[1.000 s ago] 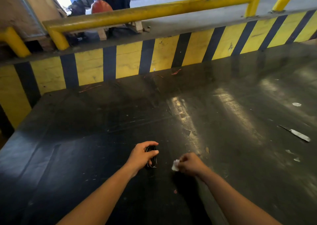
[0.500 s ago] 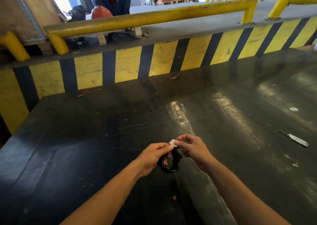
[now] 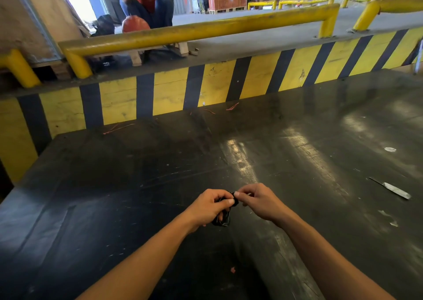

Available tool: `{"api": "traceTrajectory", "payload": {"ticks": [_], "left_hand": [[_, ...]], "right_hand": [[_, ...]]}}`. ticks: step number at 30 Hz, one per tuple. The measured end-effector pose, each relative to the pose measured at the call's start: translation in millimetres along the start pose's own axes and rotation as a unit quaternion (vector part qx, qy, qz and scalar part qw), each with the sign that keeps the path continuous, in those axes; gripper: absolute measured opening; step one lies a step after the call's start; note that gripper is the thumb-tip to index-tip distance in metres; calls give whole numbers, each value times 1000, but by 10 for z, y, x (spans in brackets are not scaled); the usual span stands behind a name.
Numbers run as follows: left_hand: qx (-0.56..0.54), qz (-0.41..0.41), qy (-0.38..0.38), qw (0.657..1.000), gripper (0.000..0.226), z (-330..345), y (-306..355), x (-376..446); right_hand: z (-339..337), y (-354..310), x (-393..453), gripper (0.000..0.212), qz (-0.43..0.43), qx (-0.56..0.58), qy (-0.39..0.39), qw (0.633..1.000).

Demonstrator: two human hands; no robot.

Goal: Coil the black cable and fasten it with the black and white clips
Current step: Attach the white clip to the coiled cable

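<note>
A small coil of black cable (image 3: 221,220) hangs just above the black table (image 3: 137,196) between my two hands. My left hand (image 3: 209,206) pinches the top of the coil with thumb and fingers. My right hand (image 3: 258,200) is closed against the coil's top from the right, fingertips meeting those of my left hand. The white clip seen a moment ago is hidden inside my right hand's fingers. I see no black clip.
A knife-like blade (image 3: 392,188) lies at the table's right. White scraps (image 3: 389,149) dot the right side. A yellow and black striped board (image 3: 215,87) walls the far edge, with a yellow rail (image 3: 194,32) behind it. A person (image 3: 146,0) crouches beyond.
My left hand lifted the coil off the table and my right hand brought the white clip to its top. The clip showed between the fingertips half a second ago and is now covered.
</note>
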State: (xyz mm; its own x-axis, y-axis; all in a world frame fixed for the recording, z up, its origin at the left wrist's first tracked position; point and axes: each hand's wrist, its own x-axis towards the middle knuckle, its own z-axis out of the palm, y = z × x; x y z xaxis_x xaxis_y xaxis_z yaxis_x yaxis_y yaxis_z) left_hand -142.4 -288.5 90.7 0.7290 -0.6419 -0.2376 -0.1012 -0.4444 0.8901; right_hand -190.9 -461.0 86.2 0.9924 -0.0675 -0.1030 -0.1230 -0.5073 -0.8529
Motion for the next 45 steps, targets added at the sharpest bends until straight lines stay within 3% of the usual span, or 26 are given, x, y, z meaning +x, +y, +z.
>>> {"api": "traceTrajectory", "payload": {"ticks": [5, 8, 15, 18, 23, 31, 34, 38, 42, 45], "left_hand": [[-7, -13, 8, 1000, 19, -17, 16, 4], [-17, -20, 19, 999, 16, -101, -9, 1], [-64, -38, 6, 997, 15, -161, 15, 26], [-73, -52, -6, 996, 15, -195, 33, 27], [-65, -43, 16, 997, 18, -225, 96, 40], [-44, -24, 33, 998, 23, -239, 207, 77], [-63, -29, 29, 997, 21, -276, 240, 77], [-128, -48, 35, 990, 15, -314, 248, 84], [-228, -74, 57, 969, 15, -286, 278, 113], [-299, -77, 66, 949, 14, -267, 343, 110]], "right_hand": [[52, 54, 84, 27, 50, -35, 88, 994], [-23, 90, 113, 25, 88, 69, 113, 987], [-44, 11, 110, 14, 65, 272, 95, 955], [-113, 1, 78, 22, 70, 259, 49, 962], [-167, 9, 32, 14, 71, 202, -64, 975], [-155, -73, 26, 13, 35, 145, -124, 981], [-189, -69, 36, 21, -3, 148, -95, 984], [-181, -50, 106, 12, -35, 204, 34, 978], [-52, -71, 145, 14, -34, 237, 9, 971], [71, -104, 154, 15, -40, 177, 17, 983]]}}
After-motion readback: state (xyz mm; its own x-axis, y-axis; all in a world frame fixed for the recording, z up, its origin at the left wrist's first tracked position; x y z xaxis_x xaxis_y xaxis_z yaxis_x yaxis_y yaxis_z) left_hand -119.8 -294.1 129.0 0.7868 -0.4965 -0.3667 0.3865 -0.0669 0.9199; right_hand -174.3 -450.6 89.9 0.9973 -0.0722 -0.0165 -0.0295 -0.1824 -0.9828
